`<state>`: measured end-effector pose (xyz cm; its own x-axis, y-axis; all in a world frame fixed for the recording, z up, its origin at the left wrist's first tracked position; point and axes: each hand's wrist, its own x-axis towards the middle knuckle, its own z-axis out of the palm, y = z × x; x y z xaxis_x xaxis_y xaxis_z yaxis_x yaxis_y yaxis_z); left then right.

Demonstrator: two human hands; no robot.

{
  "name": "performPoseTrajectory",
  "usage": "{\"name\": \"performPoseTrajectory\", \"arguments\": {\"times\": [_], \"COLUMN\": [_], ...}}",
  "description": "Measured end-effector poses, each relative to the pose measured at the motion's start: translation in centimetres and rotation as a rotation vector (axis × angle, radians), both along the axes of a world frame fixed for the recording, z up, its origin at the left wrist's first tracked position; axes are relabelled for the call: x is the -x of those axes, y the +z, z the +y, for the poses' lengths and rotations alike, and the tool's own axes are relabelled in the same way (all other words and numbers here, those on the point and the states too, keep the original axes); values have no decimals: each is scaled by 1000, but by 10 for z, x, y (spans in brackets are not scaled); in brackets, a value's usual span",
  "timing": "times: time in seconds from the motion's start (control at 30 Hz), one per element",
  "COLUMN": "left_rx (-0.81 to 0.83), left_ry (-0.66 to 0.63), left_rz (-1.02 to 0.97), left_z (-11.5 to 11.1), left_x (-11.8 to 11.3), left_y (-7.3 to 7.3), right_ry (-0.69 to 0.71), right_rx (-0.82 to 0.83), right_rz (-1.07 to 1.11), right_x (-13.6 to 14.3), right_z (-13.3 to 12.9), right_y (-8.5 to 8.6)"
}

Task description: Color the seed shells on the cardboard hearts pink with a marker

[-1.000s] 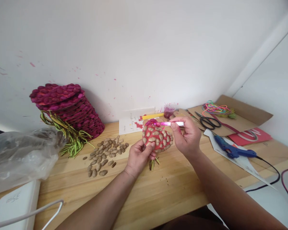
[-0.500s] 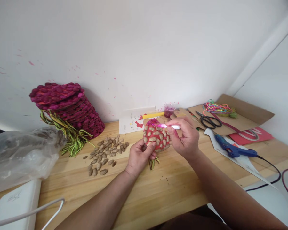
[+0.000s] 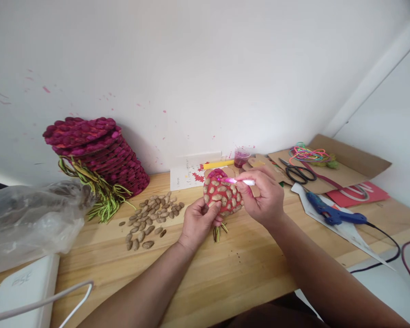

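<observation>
My left hand (image 3: 198, 223) grips the lower left edge of a round red cutout (image 3: 229, 195), thumb on its face. Pale brown seeds cover the cutout, and those along its top are coated in wet magenta. Green and yellow strings (image 3: 218, 233) hang from its bottom. In my right hand (image 3: 262, 197) is a slim white-handled paintbrush (image 3: 248, 182), pinched between thumb and fingers. Its magenta-stained tip reaches the seeds near the top of the cutout. Loose seeds (image 3: 153, 212) lie spread on the wooden table (image 3: 205, 282) left of my hands.
A tall stack of magenta seed-covered rounds (image 3: 99, 150) leans by the wall at left, near a plastic bag (image 3: 30, 223) and a white box (image 3: 25, 291). Behind my hands stands a cup of magenta paint (image 3: 241, 158). Scissors (image 3: 300, 173), cardboard (image 3: 355, 161) and a blue glue gun (image 3: 338, 214) lie right.
The brush has shifted slightly left and down along the top seeds, and more of them look magenta. My left hand still holds the cutout in about the same place.
</observation>
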<state>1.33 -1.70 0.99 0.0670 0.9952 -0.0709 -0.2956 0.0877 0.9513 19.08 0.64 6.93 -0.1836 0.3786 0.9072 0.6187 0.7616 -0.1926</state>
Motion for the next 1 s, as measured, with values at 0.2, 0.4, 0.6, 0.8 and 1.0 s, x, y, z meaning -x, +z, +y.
{"name": "performPoseTrajectory", "arguments": {"times": [0.2, 0.4, 0.6, 0.8, 1.0], "left_rx": [6, 8, 7, 11, 8], "left_ry": [14, -5, 10, -3, 6], "left_rz": [-8, 1, 6, 11, -2], "left_z": [1, 0, -1, -1, -1], "left_x": [0, 0, 0, -1, -1], "left_y": [2, 1, 2, 3, 3], "right_ry": [-23, 7, -23, -20, -1], "right_rx": [-7, 11, 18, -14, -32], "right_rz": [-26, 30, -31, -49, -89], "right_x": [0, 1, 0, 1, 0], "right_z": [-1, -2, 0, -1, 1], "right_y": [3, 2, 0, 0, -1]}}
